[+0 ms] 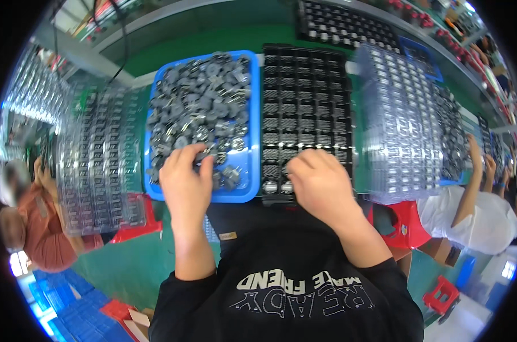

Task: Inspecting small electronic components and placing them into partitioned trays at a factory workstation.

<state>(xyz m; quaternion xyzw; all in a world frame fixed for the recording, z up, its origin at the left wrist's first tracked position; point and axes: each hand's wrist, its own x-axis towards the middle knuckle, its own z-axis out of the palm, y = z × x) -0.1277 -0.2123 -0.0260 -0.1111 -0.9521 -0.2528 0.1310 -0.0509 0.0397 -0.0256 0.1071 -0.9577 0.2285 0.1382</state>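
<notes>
My left hand (187,176) is over the near part of a blue tray (254,114) heaped with small grey parts (204,94), round-bodied with shiny metal bits. Its fingers curl in toward the thumb among these parts; whether one is pinched there is hard to see. To its right lies a black tray (307,102) divided into rows of pockets. Over the near end of that tray, my right hand (321,182) is closed, fingertips and thumb together at a pocket. Whatever they grip is hidden. Beside these fingertips, pale pieces (271,187) sit in the nearest row.
Stacked clear plastic trays stand on the left (96,154) and right (401,125). Another black tray (349,25) lies at the far side. More grey parts (449,131) lie beyond the right stack. People work at left (47,228) and right (475,216), near red stools (398,225).
</notes>
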